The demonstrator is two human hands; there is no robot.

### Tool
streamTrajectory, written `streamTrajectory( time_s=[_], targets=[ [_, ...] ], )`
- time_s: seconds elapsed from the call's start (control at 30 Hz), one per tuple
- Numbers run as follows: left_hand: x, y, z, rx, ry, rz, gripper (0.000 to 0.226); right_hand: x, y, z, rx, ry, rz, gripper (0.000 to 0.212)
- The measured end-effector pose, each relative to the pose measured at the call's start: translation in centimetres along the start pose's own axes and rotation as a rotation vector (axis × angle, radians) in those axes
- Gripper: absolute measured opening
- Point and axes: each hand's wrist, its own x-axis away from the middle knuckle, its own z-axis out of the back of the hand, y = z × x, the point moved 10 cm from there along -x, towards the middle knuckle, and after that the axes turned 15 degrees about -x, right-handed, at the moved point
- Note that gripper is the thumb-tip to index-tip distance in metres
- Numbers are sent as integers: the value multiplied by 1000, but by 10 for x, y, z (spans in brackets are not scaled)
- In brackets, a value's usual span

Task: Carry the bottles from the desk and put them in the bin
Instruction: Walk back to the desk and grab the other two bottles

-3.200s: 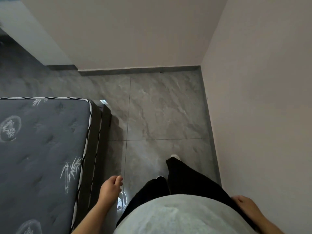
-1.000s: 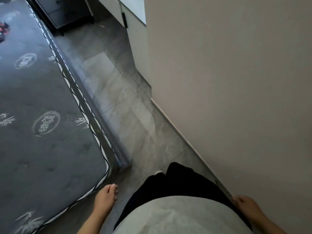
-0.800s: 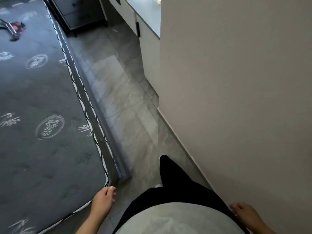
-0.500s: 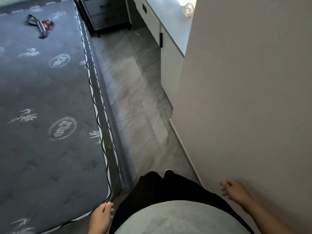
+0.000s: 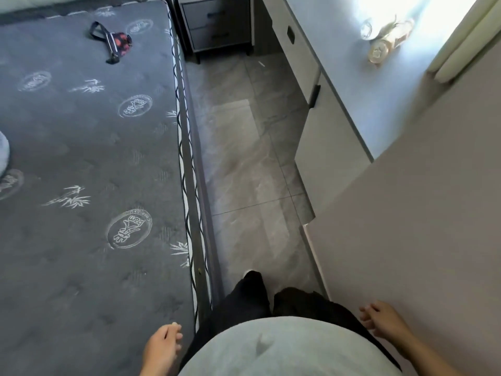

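Far ahead of the left hand [image 5: 162, 346] and to its left, a dark grey quilted mattress with pale bamboo and seal prints [image 5: 81, 158] filled that side of the view, and a small black-and-red strapped pouch [image 5: 115, 40] lay on its far end. The left hand hung low over the mattress's near corner, empty, its fingers loosely curled and together, gripping nothing. Just to the right of that hand ran the mattress's black-and-white piped edge [image 5: 187, 185], and beyond it, between the two hands, stretched a grey marbled tile floor [image 5: 244, 158] with the person's black trouser legs [image 5: 249, 299] and grey shirt front [image 5: 271, 348] at the bottom. Well ahead, at the far end of the floor, stood a grey two-drawer bedside cabinet [image 5: 219, 25].

The right hand [image 5: 382, 318] hung beside a plain beige wall [image 5: 420, 226], empty as well, fingers relaxed and slightly spread; whether it touched the wall could not be told. Far ahead of that hand and past the wall's corner stood a pale grey desk with black handles [image 5: 352, 104]. On its top, close to a bright window, lay clear bottles [image 5: 385, 42], blurred by the glare, so their number could not be told. They were well apart from both hands.
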Motion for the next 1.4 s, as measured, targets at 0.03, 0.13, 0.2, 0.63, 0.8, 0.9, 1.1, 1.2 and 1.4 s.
streamTrajectory(
  time_s=[0.03,0.13,0.2,0.63,0.8,0.9,1.1,1.2,1.4],
  targets=[
    [-10,18,7,-15,-4,-26,24,-2,-7,-3,8,4,-7,25],
    [-39,71,25,-39,-21,-83,23,-7,-30,-10,27,18,-14,29],
    [-55,105,31,-43,-48,-107,23,-11,-49,-11,55,42,-21,29],
    [-143,255,54,-80,-22,-89,25,-109,-274,-47,-58,6,97,22],
    [-171,287,70,-73,14,-53,25,-128,-373,-61,-47,-12,181,21],
    [-194,311,82,-62,5,-13,26,-141,-401,-70,-67,-12,166,22],
    [-258,408,104,-157,-60,-79,22,-162,-407,-76,-109,81,35,24],
    [-278,474,117,-165,-24,-175,24,-162,-401,-78,-117,122,-24,23],
    [-311,597,118,-314,-89,-370,21,-148,-401,-78,-145,226,-116,23]
  ],
)
